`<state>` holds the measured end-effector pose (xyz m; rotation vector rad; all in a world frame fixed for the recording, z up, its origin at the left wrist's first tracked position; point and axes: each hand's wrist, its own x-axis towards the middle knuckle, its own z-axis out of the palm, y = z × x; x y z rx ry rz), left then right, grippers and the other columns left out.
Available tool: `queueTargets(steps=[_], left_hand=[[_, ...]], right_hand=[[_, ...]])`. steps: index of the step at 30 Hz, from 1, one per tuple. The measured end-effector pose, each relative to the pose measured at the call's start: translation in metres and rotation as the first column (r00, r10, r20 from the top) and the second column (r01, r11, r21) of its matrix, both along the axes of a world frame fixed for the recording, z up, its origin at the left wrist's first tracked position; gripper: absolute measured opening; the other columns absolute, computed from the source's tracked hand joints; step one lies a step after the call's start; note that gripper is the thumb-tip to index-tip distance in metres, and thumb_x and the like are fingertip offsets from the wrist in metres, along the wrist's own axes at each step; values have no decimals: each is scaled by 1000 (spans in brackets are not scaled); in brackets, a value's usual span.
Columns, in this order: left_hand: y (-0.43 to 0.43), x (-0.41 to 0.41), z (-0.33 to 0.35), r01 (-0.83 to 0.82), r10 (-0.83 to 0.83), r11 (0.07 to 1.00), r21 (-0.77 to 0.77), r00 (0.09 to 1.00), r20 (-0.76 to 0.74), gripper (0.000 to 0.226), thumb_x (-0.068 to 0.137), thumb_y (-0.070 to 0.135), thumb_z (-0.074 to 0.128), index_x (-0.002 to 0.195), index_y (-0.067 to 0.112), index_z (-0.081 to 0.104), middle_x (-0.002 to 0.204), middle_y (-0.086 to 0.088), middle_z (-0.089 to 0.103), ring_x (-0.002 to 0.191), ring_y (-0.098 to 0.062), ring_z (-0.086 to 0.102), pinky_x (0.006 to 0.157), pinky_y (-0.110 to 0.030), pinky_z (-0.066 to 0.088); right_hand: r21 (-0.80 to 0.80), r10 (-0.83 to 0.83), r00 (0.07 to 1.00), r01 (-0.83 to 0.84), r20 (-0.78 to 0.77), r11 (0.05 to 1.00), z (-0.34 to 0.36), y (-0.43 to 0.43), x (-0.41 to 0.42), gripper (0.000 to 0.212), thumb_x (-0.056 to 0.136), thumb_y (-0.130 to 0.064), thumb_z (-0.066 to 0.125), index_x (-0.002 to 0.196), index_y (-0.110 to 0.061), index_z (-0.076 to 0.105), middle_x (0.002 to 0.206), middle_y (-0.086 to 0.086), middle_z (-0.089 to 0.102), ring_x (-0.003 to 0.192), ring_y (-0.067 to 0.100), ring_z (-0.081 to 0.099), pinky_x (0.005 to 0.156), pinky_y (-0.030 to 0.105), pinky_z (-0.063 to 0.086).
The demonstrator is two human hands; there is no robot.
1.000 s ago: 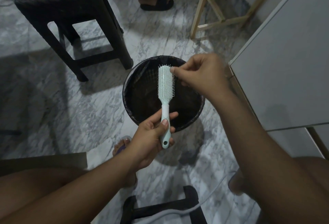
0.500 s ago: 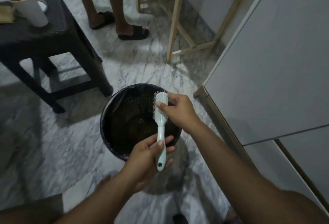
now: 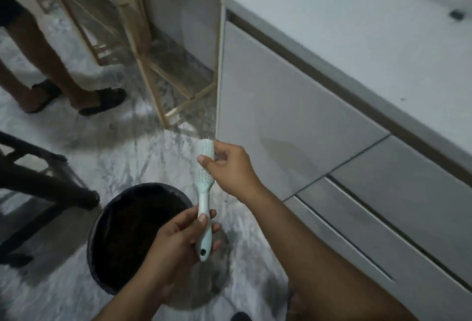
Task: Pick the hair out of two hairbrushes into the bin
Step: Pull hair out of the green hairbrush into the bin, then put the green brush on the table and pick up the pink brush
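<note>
A pale mint hairbrush [image 3: 204, 200] stands nearly upright in front of me, bristles toward me. My left hand [image 3: 176, 241] grips its handle near the lower end. My right hand [image 3: 228, 167] holds the brush head, thumb across the bristles and fingers curled round the right side. The round black bin [image 3: 107, 218], lined with a dark bag, sits on the floor below and left of the brush. The brush is to the right of the bin's opening. Only one hairbrush is in view.
A white cabinet [image 3: 319, 116] with drawers fills the right side. A light wooden frame [image 3: 153, 70] stands behind on the marble floor. A dark stool [image 3: 38, 188] is at the left. Another person's legs in black sandals [image 3: 102, 101] stand at the upper left.
The view swung up and right, so the bin dropped to the lower left. The brush moved from over the bin to its right. My right hand closed round the brush head.
</note>
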<state>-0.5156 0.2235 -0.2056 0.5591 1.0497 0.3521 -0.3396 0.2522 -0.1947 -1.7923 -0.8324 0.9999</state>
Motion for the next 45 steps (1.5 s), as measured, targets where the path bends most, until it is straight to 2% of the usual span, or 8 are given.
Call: queueTargets(steps=[5, 12, 20, 27, 33, 38, 42, 45], left_hand=[[-2, 44, 121, 345, -336, 925, 162, 938, -81, 31, 81, 29, 72, 111, 20, 77, 113, -4, 76, 91, -22, 67, 69, -37, 52], [-35, 126, 232, 603, -593, 759, 244, 796, -124, 16, 92, 17, 67, 103, 15, 79, 99, -13, 76, 81, -25, 66, 65, -36, 54], [-109, 239, 265, 770, -784, 546, 332, 608, -121, 13, 92, 15, 70, 100, 9, 77, 87, -14, 69, 74, -21, 66, 67, -36, 59], [-195, 366, 254, 807, -815, 366, 464, 519, -258, 26, 86, 20, 74, 111, 12, 76, 101, -10, 77, 90, -25, 75, 75, -49, 63], [-239, 451, 241, 819, -765, 284, 498, 507, -398, 11, 86, 21, 74, 77, 27, 71, 86, -9, 77, 72, -23, 68, 70, -50, 60], [-254, 483, 229, 845, -713, 130, 519, 443, -543, 30, 78, 25, 67, 61, 6, 51, 58, -8, 49, 57, -18, 48, 63, -39, 55], [-261, 491, 229, 856, -663, 42, 515, 409, -627, 39, 80, 17, 69, 53, 12, 41, 51, 2, 42, 44, -7, 39, 47, -15, 34], [-265, 490, 227, 860, -656, 39, 509, 406, -636, 27, 84, 18, 72, 63, 10, 57, 58, 4, 54, 40, -2, 49, 43, -9, 37]], right_hand=[[48, -178, 984, 176, 30, 983, 124, -40, 49, 41, 88, -29, 75, 127, -18, 68, 134, -5, 65, 102, 14, 73, 95, 36, 58], [73, -465, 868, 459, 174, 885, 232, -133, 118, 36, 85, -35, 74, 117, -17, 72, 117, -3, 74, 97, 13, 74, 93, 40, 58], [82, -735, 671, 731, 93, 678, 280, -250, 198, 27, 86, -19, 78, 111, -23, 69, 101, -17, 70, 77, 1, 70, 82, 31, 61], [-15, -835, 535, 843, 129, 538, 277, -344, 312, 37, 83, -17, 80, 118, -7, 72, 108, -1, 70, 88, 13, 70, 91, 35, 57], [-56, -832, 534, 845, 148, 532, 247, -379, 400, 38, 86, -19, 78, 120, -5, 70, 116, 6, 72, 105, 21, 69, 96, 38, 55], [-123, -814, 558, 830, 160, 544, 228, -389, 431, 4, 87, -20, 76, 87, -17, 72, 84, -7, 67, 87, 15, 65, 81, 32, 54], [-141, -793, 552, 833, 259, 535, 222, -394, 428, 43, 89, -19, 71, 59, -22, 41, 60, -7, 41, 63, 16, 43, 60, 26, 37], [-135, -800, 531, 847, 281, 515, 221, -400, 426, 50, 90, -21, 69, 58, -19, 31, 59, -5, 37, 59, 15, 35, 57, 26, 32]])
